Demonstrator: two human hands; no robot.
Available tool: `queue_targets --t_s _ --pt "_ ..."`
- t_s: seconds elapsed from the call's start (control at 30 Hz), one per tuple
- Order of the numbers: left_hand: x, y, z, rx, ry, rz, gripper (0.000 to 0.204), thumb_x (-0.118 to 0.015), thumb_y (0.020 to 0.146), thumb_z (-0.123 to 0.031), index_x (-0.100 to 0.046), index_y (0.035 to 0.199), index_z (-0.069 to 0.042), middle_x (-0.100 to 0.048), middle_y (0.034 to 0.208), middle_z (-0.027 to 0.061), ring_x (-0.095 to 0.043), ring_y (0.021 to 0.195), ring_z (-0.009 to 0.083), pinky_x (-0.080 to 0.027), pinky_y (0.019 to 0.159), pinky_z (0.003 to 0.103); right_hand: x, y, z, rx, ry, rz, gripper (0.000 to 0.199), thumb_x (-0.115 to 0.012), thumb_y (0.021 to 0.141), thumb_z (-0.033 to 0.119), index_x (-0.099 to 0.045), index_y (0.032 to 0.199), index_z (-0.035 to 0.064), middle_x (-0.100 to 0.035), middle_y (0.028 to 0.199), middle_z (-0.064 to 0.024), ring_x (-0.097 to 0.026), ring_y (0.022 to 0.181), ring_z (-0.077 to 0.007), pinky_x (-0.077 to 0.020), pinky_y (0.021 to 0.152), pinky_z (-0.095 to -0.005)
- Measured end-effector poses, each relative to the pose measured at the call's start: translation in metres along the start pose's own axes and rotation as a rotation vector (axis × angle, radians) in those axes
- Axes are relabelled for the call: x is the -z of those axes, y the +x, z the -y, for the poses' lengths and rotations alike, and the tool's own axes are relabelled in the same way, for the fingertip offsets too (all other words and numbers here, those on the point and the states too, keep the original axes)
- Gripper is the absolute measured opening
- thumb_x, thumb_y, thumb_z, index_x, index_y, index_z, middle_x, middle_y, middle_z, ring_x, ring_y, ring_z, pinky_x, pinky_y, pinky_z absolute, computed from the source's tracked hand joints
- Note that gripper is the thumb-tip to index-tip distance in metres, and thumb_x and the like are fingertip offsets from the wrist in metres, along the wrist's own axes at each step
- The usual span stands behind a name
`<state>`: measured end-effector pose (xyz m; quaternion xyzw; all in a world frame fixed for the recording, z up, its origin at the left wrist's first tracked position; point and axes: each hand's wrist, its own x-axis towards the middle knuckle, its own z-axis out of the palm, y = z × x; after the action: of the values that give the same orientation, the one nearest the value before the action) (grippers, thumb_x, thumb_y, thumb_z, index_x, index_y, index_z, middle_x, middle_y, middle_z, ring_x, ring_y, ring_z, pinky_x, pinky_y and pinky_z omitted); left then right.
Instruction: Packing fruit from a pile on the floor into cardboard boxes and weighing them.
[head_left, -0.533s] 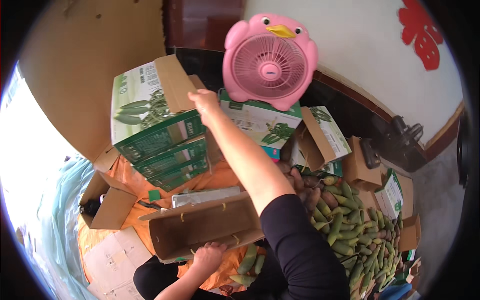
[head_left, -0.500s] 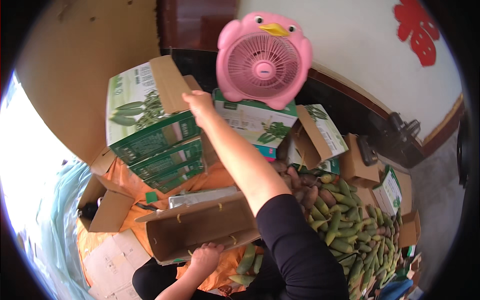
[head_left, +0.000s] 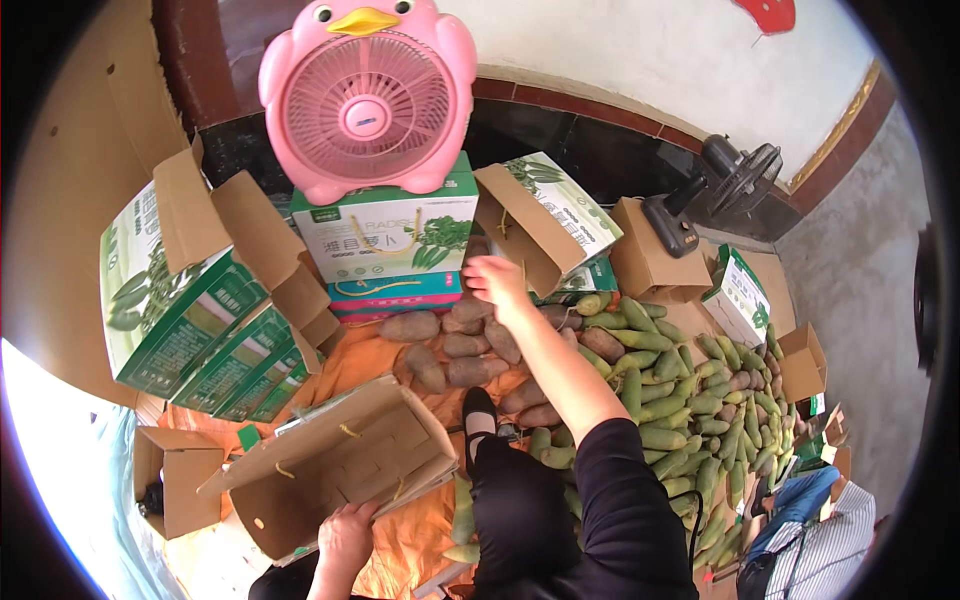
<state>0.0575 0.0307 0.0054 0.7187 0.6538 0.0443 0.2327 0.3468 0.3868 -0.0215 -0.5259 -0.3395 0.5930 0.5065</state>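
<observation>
The left hand (head_left: 347, 535) gripped the near edge of an open, brown corrugated cardboard box (head_left: 335, 465) lying on its side at the near left, flaps splayed (small yellow string loops showed inside). The right hand (head_left: 494, 283) reached far over the brownish, dusty tubers (head_left: 450, 345), fingers loosely curled and empty, just below the stacked green-and-white cartons (head_left: 385, 240).

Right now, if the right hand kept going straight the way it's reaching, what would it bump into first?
Probably the open brown flap of the green-and-white carton just beyond the right hand. Depth is hard to judge here; the brown roots lie below the hand, not ahead.
</observation>
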Motion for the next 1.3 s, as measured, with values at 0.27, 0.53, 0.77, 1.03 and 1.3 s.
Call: queue_targets --t_s 0.27,0.53,0.77,1.03,1.3 --pt "0.009 0.008 -0.009 -0.014 0.013 0.024 0.026 -0.064 0.074 -0.008 -0.068 0.099 -0.012 -0.064 0.079 0.0101 -0.063 0.079 0.0309 -0.052 0.071 0.041 0.135 0.091 -0.058 -0.218 0.693 -0.432 0.048 -0.063 0.088 0.042 -0.051 0.119 0.0074 -0.061 0.102 -0.0102 -0.057 0.078 -0.0186 -0.0488 0.067 -0.0344" --pt "0.004 0.009 0.003 -0.067 0.040 0.028 0.025 -0.072 0.071 -0.020 -0.063 0.092 -0.009 -0.058 0.077 0.0144 -0.060 0.072 0.0343 -0.051 0.062 0.044 0.164 0.149 -0.051 -0.115 0.999 -0.620 0.038 -0.057 0.092 0.043 -0.054 0.098 0.0061 -0.058 0.087 -0.0030 -0.057 0.073 -0.0170 -0.0512 0.061 -0.0273" --pt "0.007 0.015 -0.006 -0.030 0.004 0.010 0.024 -0.067 0.071 -0.006 -0.068 0.094 -0.011 -0.067 0.082 0.0099 -0.064 0.077 0.0311 -0.052 0.069 0.041 0.276 0.099 -0.005 0.148 0.832 -0.620 0.041 -0.057 0.090 0.049 -0.053 0.102 0.0100 -0.057 0.092 -0.0060 -0.059 0.087 -0.0220 -0.0491 0.071 -0.0375" --pt "0.016 0.014 -0.012 0.023 -0.053 0.009 0.021 -0.058 0.073 -0.004 -0.068 0.091 -0.008 -0.067 0.083 0.0102 -0.063 0.078 0.0322 -0.052 0.072 0.040 0.271 0.023 -0.047 -0.041 0.684 -0.826 0.069 -0.065 0.078 0.064 -0.051 0.124 0.0149 -0.057 0.112 -0.0047 -0.052 0.100 -0.0223 -0.0459 0.082 -0.0415" --pt "0.012 0.018 -0.014 -0.009 -0.062 0.017 0.021 -0.058 0.074 -0.005 -0.068 0.092 -0.007 -0.066 0.082 0.0101 -0.063 0.078 0.0318 -0.051 0.071 0.041 0.199 0.017 -0.091 0.029 0.718 -0.558 0.049 -0.069 0.084 0.016 -0.046 0.127 0.0210 -0.057 0.118 -0.0010 -0.058 0.102 -0.0230 -0.0476 0.078 -0.0489"
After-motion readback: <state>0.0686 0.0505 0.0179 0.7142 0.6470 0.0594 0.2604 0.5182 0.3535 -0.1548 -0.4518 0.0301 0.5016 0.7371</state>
